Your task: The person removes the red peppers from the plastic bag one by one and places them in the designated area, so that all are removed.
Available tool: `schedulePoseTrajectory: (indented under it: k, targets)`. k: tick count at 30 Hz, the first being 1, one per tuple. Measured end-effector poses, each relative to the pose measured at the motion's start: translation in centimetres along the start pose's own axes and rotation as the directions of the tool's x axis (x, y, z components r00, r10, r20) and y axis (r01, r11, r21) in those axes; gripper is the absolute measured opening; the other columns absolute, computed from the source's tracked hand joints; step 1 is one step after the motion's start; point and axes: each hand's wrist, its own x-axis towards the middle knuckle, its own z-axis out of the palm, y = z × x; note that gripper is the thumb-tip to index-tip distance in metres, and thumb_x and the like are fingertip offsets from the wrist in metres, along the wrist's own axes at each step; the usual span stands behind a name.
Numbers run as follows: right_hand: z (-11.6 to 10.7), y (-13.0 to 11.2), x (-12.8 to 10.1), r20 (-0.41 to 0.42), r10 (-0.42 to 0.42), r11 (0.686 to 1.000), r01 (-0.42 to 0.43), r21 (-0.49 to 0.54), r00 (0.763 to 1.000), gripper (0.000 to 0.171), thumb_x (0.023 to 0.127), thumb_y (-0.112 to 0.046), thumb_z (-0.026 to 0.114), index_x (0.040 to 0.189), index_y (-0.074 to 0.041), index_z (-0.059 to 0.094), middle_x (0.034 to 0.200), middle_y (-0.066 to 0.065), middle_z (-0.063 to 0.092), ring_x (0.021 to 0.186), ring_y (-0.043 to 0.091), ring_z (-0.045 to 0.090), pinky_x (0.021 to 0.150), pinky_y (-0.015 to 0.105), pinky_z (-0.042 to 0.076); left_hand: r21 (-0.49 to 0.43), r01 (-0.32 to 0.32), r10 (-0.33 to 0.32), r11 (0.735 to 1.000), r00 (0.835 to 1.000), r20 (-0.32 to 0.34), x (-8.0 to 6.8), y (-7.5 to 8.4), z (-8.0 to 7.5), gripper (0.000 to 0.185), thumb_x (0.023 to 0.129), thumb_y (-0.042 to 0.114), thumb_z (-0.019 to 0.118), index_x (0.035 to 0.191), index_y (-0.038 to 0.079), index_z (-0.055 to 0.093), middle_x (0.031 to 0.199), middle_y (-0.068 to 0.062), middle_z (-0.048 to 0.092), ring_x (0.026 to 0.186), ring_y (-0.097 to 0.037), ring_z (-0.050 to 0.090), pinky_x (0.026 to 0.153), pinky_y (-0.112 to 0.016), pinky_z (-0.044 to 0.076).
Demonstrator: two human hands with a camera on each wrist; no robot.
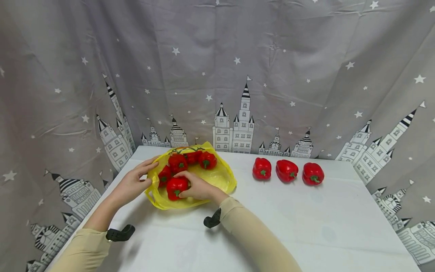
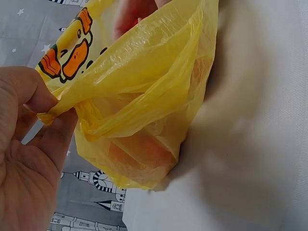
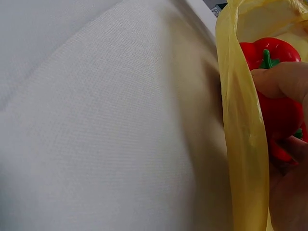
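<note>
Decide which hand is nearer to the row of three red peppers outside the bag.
Right. The right hand grips a pepper in the yellow bag; the left hand pinches the bag's far edge.

Your peppers (image 1: 176, 186) were red with green stems, the bag (image 1: 222, 177) yellow with an orange duck print, the tabletop (image 1: 306, 226) white, the curtain (image 1: 217, 75) grey with stars and castles.

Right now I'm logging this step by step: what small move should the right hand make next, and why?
Probably lift the gripped pepper clear of the yellow bag: the right hand already holds it, the left hand pinches the bag's edge, and three peppers lie in a row on the table.
</note>
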Motion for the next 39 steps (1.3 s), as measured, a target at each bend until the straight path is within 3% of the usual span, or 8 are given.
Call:
schedulePoseTrajectory:
  k: [10, 21, 30, 39]
  targets:
    - [-1.0, 0.3, -1.1, -0.021, 0.053, 0.996, -0.052, 0.075, 0.998, 0.061, 0.089, -0.025, 0.078, 0.139, -0.05, 0.053, 0.149, -0.004, 0.042, 0.132, 0.018, 0.046, 0.109, 0.04, 0.041, 0.01, 0.012, -0.012, 1.0, 1.0, -0.005, 0.1, -0.1, 0.0, 0.059, 0.095, 0.0, 0.053, 0.154, 0.002, 0.044, 0.166, -0.004, 0.03, 0.147, -0.039, 0.033, 0.109, -0.064, 0.037]
    - [-3.0, 0.7, -3.1, -0.031, 0.014, 0.996, -0.011, 0.09, 0.999, 0.062, 0.086, -0.021, 0.08, 0.137, -0.048, 0.059, 0.145, -0.008, 0.046, 0.129, 0.021, 0.052, 0.099, 0.032, 0.048, 0.025, 0.019, -0.019, 1.0, 1.0, -0.006, 0.0, 0.0, -0.2, 0.059, 0.096, 0.001, 0.054, 0.154, 0.002, 0.044, 0.166, -0.004, 0.029, 0.147, -0.039, 0.033, 0.11, -0.065, 0.035]
    - [-4.9, 0.8, -5.0, -0.03, -0.047, 0.992, 0.05, 0.118, 0.998, 0.061, 0.085, -0.019, 0.077, 0.141, -0.037, 0.061, 0.141, -0.009, 0.053, 0.125, 0.019, 0.052, 0.095, 0.032, 0.052, 0.022, 0.03, -0.03, 0.999, 1.0, 0.002, -0.2, 0.1, -0.3, 0.059, 0.097, 0.003, 0.055, 0.155, 0.004, 0.043, 0.167, -0.003, 0.029, 0.148, -0.041, 0.031, 0.109, -0.065, 0.036]
    - [-7.1, 1.0, -7.0, 0.012, 0.028, 0.975, -0.03, 0.221, 1.0, 0.06, 0.086, -0.019, 0.075, 0.14, -0.041, 0.059, 0.133, -0.006, 0.059, 0.124, 0.022, 0.054, 0.091, 0.036, 0.055, 0.031, 0.014, -0.014, 0.999, 1.0, -0.001, -0.2, 0.1, -0.3, 0.058, 0.098, 0.004, 0.054, 0.155, 0.004, 0.043, 0.166, -0.002, 0.03, 0.139, -0.037, 0.043, 0.104, -0.058, 0.045]
